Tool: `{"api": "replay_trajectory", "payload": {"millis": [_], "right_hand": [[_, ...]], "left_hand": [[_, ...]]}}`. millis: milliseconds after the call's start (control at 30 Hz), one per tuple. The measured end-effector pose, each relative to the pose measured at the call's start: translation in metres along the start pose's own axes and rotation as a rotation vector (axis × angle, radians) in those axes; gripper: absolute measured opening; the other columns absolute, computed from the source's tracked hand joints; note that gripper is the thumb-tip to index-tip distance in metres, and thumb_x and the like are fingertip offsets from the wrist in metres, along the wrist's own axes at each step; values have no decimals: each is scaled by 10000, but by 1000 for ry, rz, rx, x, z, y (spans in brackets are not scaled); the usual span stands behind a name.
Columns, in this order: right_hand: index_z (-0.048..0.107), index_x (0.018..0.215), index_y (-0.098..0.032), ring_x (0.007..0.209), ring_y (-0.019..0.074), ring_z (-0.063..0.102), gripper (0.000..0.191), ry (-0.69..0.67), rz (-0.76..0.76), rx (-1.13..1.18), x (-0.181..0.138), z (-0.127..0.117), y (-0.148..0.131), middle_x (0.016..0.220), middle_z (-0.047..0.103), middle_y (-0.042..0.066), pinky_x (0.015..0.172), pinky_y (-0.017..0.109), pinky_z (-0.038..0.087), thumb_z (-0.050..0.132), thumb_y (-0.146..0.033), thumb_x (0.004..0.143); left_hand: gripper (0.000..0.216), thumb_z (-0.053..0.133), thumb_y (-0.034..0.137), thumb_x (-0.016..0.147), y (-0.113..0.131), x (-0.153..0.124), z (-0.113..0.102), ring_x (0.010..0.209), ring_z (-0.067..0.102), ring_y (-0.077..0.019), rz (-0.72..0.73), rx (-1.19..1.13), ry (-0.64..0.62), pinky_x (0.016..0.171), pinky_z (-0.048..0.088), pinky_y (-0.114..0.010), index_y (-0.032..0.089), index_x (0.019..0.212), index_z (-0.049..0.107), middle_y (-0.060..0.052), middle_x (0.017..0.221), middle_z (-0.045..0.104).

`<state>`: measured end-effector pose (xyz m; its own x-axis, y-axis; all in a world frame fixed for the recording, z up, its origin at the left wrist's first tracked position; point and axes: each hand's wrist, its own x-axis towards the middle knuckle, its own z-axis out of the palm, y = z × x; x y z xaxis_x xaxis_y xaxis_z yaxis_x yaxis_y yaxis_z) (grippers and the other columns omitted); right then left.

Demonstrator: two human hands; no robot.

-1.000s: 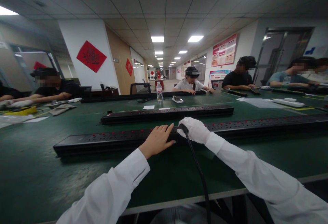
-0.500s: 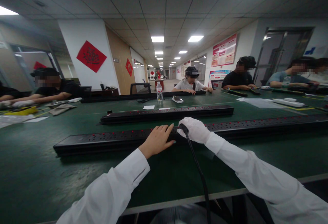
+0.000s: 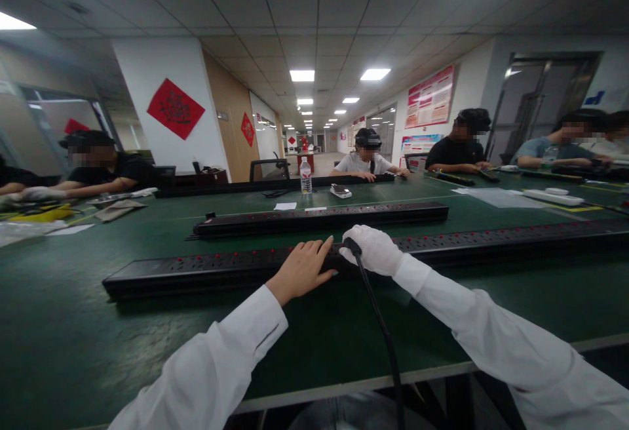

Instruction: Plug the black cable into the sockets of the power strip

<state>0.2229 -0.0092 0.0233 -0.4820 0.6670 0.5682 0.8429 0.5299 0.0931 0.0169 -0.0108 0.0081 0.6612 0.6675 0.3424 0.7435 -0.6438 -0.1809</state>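
A long black power strip (image 3: 196, 271) with red switches lies across the green table (image 3: 73, 345) in front of me. My bare left hand (image 3: 301, 270) rests flat on top of it, fingers stretched out and together. Just to its right, my white-gloved right hand (image 3: 374, 249) is closed on a black plug (image 3: 350, 244) at the strip. The plug's black cable (image 3: 382, 332) runs back toward me and drops over the table's near edge.
A second black strip (image 3: 319, 218) lies farther back, a third (image 3: 275, 185) beyond it. A water bottle (image 3: 305, 176), a small device (image 3: 340, 191) and paper slips sit mid-table. Several seated people work at the left, far side and right.
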Motion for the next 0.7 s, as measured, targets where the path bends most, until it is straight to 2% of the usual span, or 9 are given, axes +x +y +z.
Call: {"api": "replay_trajectory", "payload": {"millis": [700], "right_hand": [[564,938,-188,842,150,514,299,8,-13,6,0,0,1,890,562,58,764,257,378,440,-428,810]], "left_hand": [[662,342,519,834,2,0,0,1127,438,-257,-4,9,7,904,339,-378,147,1355,177,-134,1242,460]]}}
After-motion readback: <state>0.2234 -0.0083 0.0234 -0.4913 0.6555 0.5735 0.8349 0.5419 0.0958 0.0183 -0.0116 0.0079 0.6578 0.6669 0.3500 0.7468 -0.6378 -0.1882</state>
